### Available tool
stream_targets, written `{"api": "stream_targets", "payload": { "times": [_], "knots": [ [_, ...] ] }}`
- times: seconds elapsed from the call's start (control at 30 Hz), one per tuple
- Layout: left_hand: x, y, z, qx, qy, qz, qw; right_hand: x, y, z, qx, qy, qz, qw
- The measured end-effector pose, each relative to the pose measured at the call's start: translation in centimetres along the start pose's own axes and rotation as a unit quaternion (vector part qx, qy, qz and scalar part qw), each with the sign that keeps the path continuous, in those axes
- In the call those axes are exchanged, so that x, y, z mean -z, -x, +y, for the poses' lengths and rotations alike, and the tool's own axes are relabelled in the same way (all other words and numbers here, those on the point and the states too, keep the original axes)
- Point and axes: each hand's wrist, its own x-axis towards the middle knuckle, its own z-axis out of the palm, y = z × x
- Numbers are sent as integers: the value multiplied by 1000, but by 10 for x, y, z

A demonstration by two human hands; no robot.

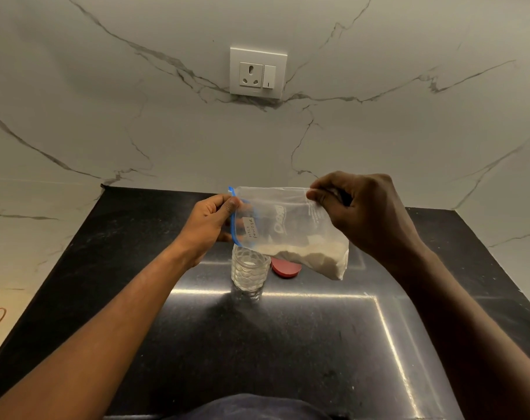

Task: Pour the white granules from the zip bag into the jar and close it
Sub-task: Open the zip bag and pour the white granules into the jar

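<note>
A clear zip bag point(291, 228) with a blue zip strip hangs sideways above the counter, its zip end pointing left. My left hand point(209, 225) pinches the zip edge. My right hand point(363, 207) pinches the bag's upper edge further right. White granules point(315, 259) lie heaped in the bag's lower right corner. Directly under the zip end stands a patterned glass jar point(250, 272), open at the top, with a little white at its bottom. Its red lid point(286, 268) lies flat on the counter just right of the jar, partly behind the bag.
The black stone counter point(197, 328) reflects light in bright lines. A marble wall rises behind it, with a white socket and switch point(258, 72). The counter's left edge runs diagonally at the lower left.
</note>
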Motion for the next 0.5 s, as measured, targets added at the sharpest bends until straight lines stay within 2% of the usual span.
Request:
{"api": "stream_targets", "payload": {
  "times": [0.2,0.5],
  "knots": [
    [-1,1,1,8,0,2,1000,0,-2,-1,-12,3,7,1000],
    [-2,4,-1,15,-5,8,1000,2,-5,1,-13,10,-37,999]
  ]
}}
